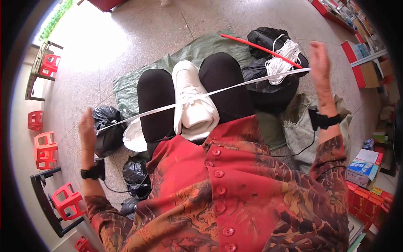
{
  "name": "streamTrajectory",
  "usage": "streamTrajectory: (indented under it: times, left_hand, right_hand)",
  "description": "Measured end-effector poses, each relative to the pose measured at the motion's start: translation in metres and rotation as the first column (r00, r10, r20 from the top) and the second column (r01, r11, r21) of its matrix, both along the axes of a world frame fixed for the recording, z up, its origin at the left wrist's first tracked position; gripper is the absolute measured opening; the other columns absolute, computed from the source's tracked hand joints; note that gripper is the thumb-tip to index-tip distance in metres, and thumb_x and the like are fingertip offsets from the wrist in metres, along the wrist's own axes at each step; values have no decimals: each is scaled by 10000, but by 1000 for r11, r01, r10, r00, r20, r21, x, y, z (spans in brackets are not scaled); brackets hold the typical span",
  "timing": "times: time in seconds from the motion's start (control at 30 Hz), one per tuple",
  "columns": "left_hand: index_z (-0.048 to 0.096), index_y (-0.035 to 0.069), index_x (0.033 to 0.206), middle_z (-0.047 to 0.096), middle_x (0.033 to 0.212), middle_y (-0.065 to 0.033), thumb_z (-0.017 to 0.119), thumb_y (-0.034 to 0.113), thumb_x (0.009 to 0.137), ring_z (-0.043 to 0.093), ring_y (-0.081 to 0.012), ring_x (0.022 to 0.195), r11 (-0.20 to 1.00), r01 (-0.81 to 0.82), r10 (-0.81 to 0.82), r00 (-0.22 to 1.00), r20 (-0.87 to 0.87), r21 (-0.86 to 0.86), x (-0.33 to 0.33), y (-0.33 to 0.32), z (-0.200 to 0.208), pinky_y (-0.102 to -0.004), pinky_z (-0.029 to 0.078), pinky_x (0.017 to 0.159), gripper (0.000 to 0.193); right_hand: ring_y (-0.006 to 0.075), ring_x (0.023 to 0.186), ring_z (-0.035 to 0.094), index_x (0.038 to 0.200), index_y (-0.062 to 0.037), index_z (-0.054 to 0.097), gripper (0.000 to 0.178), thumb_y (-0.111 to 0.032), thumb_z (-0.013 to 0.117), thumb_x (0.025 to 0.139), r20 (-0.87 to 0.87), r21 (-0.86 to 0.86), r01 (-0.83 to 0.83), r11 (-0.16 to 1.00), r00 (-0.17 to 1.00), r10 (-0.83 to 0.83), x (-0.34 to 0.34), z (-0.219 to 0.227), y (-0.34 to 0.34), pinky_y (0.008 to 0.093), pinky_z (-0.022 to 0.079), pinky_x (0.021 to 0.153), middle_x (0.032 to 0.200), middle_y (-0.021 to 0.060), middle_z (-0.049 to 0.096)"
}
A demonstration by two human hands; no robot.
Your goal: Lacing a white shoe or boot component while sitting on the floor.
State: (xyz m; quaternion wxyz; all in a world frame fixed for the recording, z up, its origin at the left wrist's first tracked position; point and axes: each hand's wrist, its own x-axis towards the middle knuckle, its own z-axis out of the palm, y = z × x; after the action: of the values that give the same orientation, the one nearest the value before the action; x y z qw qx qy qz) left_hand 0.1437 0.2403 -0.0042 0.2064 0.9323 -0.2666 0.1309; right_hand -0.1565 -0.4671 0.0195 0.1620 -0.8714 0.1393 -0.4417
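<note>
A white lace-up shoe sits upright between my knees, its toe pointing away from me. Across it a flat white shoelace is stretched taut from hand to hand, passing over the shoe's lacing. At the far left my left hand is closed on one end of the lace. Raised higher, at the right, my right hand grips the other end and looks slightly blurred. Another white shoe lies beside my left leg, partly hidden by it.
A bundle of white laces and a red stick lie on black plastic bags at the right. More black bags are at the left. Underneath spreads a green tarp. A pale woven sack lies near my right arm. Red stools line the left.
</note>
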Motion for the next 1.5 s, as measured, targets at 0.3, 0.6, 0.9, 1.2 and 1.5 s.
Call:
streamTrajectory:
  times: [0.3,0.6,0.9,1.2,1.5]
  left_hand:
    - [622,27,974,506,801,21,477,115,1003,404,-45,561,874,247,-443,759,-478,-418,-149,-213,21,-205,320,488,172]
    - [582,-11,818,534,623,-4,678,104,867,460,-73,543,930,227,-362,709,-605,-290,-161,-262,24,-255,384,492,157]
    - [619,49,832,442,579,80,634,231,921,374,-23,454,975,-88,-213,-91,-973,-205,-99,-258,16,-185,290,397,203]
    - [629,13,725,571,608,-55,656,211,851,520,-188,510,958,264,-88,639,-764,110,-81,-239,30,-340,388,480,236]
    - [580,-4,831,589,749,-139,505,113,957,587,-269,700,968,234,-251,881,-400,-93,-133,-214,43,-341,454,656,188]
  right_hand:
    - [184,717,584,924,-7,588,59,-46,546,909,-69,779,-502,377,529,846,39,-37,231,311,469,670,789,122,612]
    - [83,720,512,945,-14,581,63,-20,518,938,1,802,-449,393,660,751,78,-61,239,250,459,671,766,27,566]
    - [67,744,527,1011,-8,561,106,-45,533,916,-5,889,-384,250,537,844,70,-54,232,264,462,693,772,14,584]
    - [159,652,554,993,-5,514,123,-37,544,878,-173,742,-405,535,655,736,67,-51,233,322,463,630,712,92,587]
    - [88,593,501,970,9,509,113,-26,539,867,-70,853,-364,375,631,772,62,-57,236,274,430,582,638,41,554]
